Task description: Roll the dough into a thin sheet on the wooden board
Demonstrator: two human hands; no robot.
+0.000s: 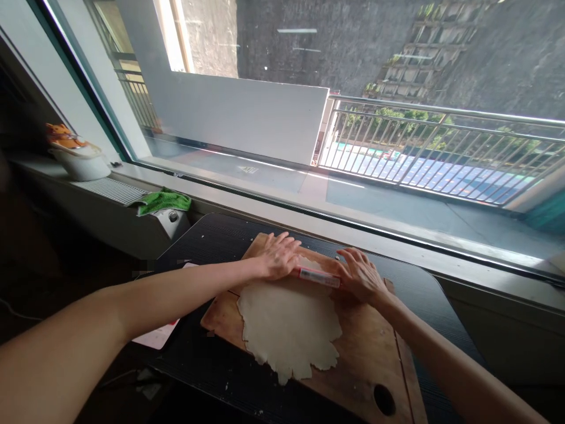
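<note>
A thin sheet of pale dough [289, 327] with ragged edges lies on a wooden cutting board [366, 353]. Across its far part runs a slim pinkish cylinder [319, 277] with a printed label, like a rolling pin; its exact kind I cannot make out. My left hand [279, 257] rests flat over the cylinder's left end, fingers stretched forward. At the other end, my right hand [359, 272] lies palm down with its fingers extended and slightly apart. Both palms hide the cylinder's ends. Some dough shows beyond the cylinder, between my hands.
The board sits on a black table [435, 335] with pale specks. A white and red flat item [156, 337] lies under my left forearm. A green cloth [164, 201] and a white bucket [86, 162] are at left, near the window sill [247, 206]. Large window ahead.
</note>
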